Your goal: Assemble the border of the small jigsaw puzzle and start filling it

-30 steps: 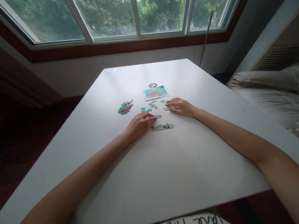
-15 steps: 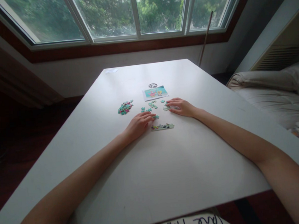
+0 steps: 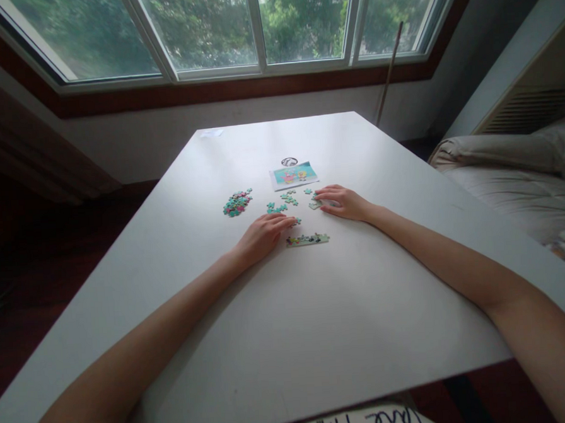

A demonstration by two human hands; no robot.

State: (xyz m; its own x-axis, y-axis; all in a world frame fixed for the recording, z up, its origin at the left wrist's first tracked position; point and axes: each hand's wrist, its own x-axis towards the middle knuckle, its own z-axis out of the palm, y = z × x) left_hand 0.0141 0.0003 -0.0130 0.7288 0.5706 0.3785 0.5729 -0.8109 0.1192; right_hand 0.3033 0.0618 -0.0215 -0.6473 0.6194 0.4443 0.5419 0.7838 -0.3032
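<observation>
My left hand [image 3: 263,234] lies low over the white table with its fingers stretched out to the right. Its fingertips partly cover a small green puzzle piece [image 3: 299,221]. Just below them rests a joined strip of puzzle pieces [image 3: 307,240]. On the right, my right hand [image 3: 342,202] is spread on the table, its fingertips touching pale green puzzle pieces [image 3: 314,205] that they partly hide. Between and beyond the hands are scattered several green loose pieces [image 3: 289,199], with another cluster of teal pieces [image 3: 276,208] beside my left knuckles.
A heap of mixed puzzle pieces [image 3: 237,203] sits to the left. Behind the loose pieces lies a picture card [image 3: 294,175], with a dark round emblem [image 3: 289,162] past it. A padded sofa [image 3: 498,168] stands right of the table [image 3: 288,325].
My left fingers have slid slightly right and now cover more of the green puzzle piece. The right hand stays where it was.
</observation>
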